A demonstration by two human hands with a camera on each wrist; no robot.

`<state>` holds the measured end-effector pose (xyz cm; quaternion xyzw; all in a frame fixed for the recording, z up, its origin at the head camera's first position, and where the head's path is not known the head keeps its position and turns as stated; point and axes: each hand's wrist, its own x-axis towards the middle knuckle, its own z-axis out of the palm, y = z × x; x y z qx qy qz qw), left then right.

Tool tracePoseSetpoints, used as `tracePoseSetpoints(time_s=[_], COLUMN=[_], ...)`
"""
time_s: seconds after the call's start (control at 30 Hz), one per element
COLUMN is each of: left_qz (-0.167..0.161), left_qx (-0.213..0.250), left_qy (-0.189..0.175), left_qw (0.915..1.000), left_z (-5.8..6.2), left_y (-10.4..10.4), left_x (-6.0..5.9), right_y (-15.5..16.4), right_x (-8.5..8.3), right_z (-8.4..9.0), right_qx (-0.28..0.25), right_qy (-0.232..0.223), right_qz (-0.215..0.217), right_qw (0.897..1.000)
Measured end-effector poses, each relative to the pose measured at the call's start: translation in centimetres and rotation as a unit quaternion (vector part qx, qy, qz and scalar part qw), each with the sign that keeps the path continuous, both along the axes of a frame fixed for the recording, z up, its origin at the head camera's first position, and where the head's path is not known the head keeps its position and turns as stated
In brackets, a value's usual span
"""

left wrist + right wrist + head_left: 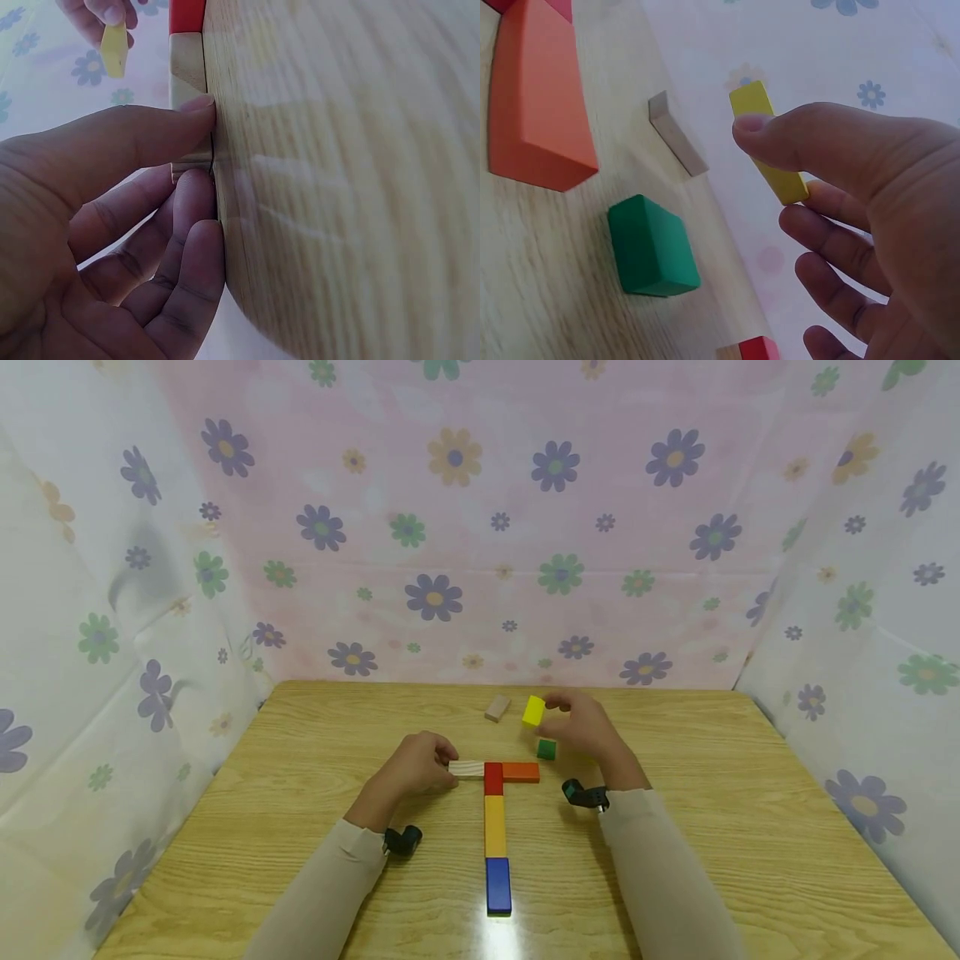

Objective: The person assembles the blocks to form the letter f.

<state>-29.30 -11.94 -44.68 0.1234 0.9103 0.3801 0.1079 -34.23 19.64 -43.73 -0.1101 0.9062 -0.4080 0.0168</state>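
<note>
Head view: looks from above the person's shoulders, forward and down, over the whole wooden table (300,860) to the flowered cloth behind.
Left wrist view: very near, from behind the left hand (97,247), turned sideways so the tabletop stands upright along the right.
Right wrist view: close, from behind the right hand (870,225), looking across the table to the cloth.
Shared: the yellow block (533,711) (114,49) (769,142) shows in all three; the green block (547,748) (651,246) in the head and right wrist views.

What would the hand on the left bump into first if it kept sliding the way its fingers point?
Probably the red block. The left hand already pinches the plain wooden block, which sits right against the red one.
</note>
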Motion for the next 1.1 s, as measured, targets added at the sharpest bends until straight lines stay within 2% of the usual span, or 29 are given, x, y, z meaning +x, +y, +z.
tracePoseSetpoints(time_s=[0.23,0.67,1.1], left_qz=[0.003,0.001,0.002], left_qx=[0.0,0.0,-0.003], left_qy=[0.002,0.006,0.009], left_qw=[1.0,1.0,1.0], left_z=[0.2,-0.2,-0.3], left_y=[-0.1,-0.1,-0.1], left_x=[0.2,0.0,0.0], right_y=[-1.2,-2.5,-4.4], right_x=[0.3,0.6,0.8], right_z=[-0.4,-1.0,-1.6], right_qx=[0.012,0.025,0.067], right_qy=[0.001,0.012,0.007], right_qz=[0.021,0.04,0.038], right_qw=[1.0,0.999,0.997])
